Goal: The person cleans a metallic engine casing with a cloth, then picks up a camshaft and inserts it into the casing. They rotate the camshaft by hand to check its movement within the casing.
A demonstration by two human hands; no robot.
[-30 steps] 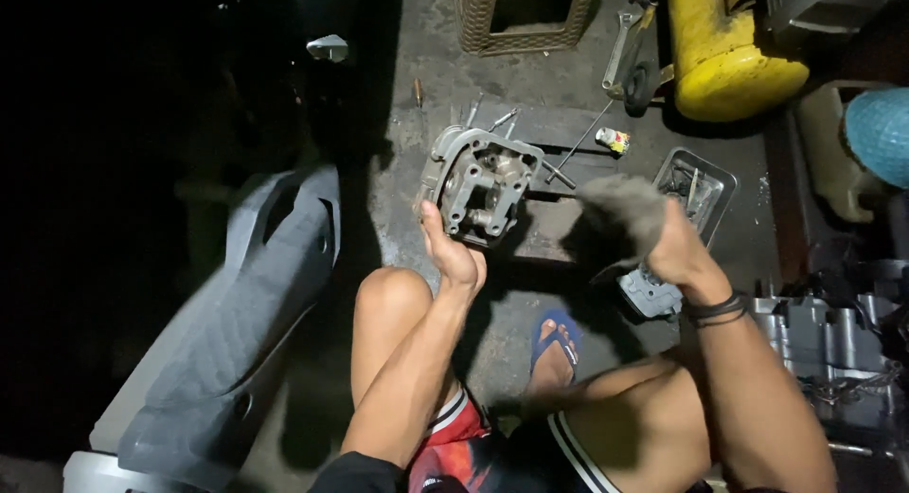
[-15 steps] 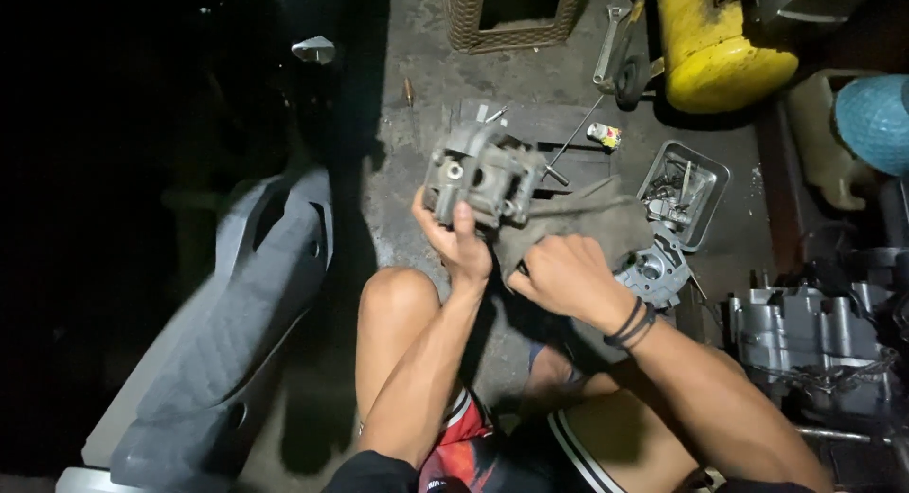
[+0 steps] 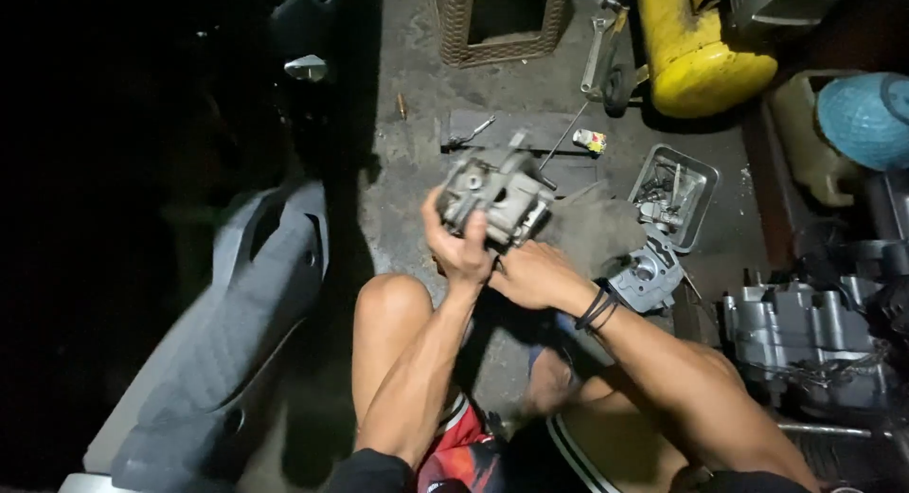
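The left hand point(image 3: 461, 250) grips a grey engine part point(image 3: 495, 198) above the floor point(image 3: 407, 171). The right hand point(image 3: 532, 275) touches its underside.

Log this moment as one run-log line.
left hand: grips engine cylinder head | right hand: under it, with grey rag | floor: parts tray

Engine part point(image 3: 497, 201): grey cast-metal block with ports, ribs and a protruding lug, surface dull and grimy. It is held tilted, clear of the concrete floor, above the person's knee. Lower edge gripped from beneath.
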